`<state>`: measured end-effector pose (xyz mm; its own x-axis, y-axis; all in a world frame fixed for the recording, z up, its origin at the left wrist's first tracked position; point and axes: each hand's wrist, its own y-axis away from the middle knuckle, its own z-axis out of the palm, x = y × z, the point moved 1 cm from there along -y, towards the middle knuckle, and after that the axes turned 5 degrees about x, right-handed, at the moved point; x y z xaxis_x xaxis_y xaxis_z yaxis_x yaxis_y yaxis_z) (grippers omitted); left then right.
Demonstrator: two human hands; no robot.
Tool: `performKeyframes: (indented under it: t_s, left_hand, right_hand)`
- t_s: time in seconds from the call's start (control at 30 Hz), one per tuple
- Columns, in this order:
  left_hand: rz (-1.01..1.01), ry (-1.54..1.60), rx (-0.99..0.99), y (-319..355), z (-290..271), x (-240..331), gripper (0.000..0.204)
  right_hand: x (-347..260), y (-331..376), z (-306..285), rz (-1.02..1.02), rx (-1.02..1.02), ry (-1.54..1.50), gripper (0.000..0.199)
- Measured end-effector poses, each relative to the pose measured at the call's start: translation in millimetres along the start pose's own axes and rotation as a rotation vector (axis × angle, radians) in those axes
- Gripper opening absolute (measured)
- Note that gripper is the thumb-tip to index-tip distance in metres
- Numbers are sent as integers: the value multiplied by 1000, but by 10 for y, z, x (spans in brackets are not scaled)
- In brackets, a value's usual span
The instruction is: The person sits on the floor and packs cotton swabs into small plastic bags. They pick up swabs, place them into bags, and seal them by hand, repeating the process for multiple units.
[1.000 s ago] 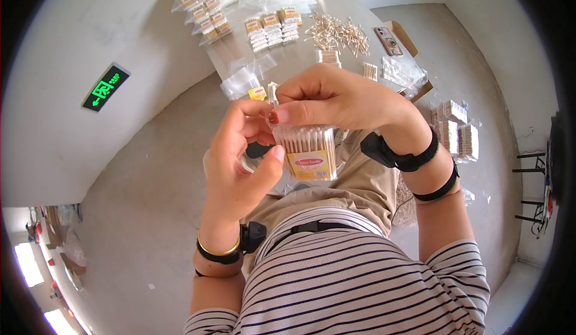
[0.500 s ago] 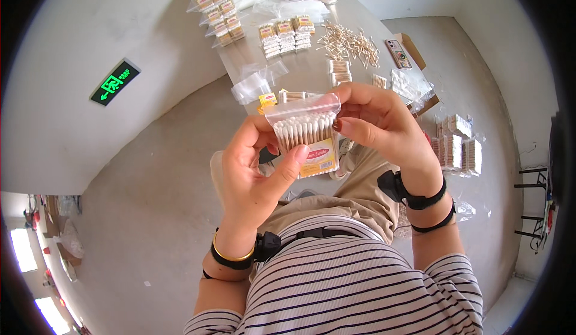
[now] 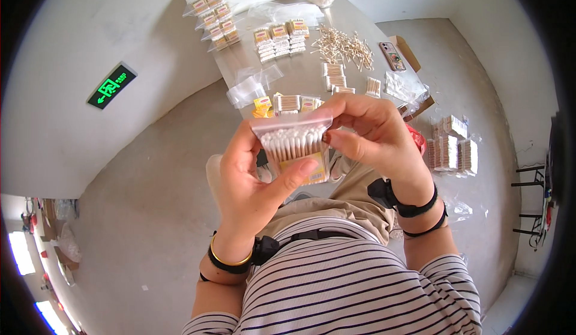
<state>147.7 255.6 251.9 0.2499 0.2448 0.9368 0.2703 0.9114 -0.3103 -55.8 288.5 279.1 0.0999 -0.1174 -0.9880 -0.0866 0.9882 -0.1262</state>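
Both my hands hold up a clear zip bag of cotton swabs [image 3: 294,146] in front of my lap. White tips show in rows inside, above a yellow label at the bottom. My left hand [image 3: 255,176] wraps the bag's left side, thumb across its front. With thumb and bent fingers, my right hand [image 3: 372,131] pinches the top right corner by the bag's closure. Just beyond the bag, at the table's near edge, lie banded swab bundles [image 3: 287,103] and yellow labels [image 3: 262,103].
On the metal table [image 3: 294,68] stand stacked swab packs [image 3: 279,38], loose swabs [image 3: 342,46], flat clear bags [image 3: 249,89] and a phone [image 3: 392,56]. More bagged packs [image 3: 216,20] sit at the far left corner. Wrapped swab stacks [image 3: 447,152] are to the right, beyond my right arm.
The bag has moved slightly left and tilted, so its top shows more toward me and its label less. Both hands keep their hold on it.
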Motion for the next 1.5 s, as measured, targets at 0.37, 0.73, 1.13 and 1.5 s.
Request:
performKeyframes:
  t_s: [0.37, 0.73, 1.13, 1.5]
  left_hand:
    - [-117, 140, -62, 33, -11, -39, 35]
    - [-163, 225, -12, 46, -32, -16, 30]
    - [-105, 118, -39, 3, -47, -44, 18]
    - [-231, 306, -83, -15, -39, -12, 27]
  right_hand:
    - [-29, 46, 76, -55, 19, 65, 28]
    - [3, 22, 40, 8, -11, -65, 30]
    - [1, -53, 65, -71, -31, 128, 25]
    - [91, -77, 29, -18, -80, -157, 23]
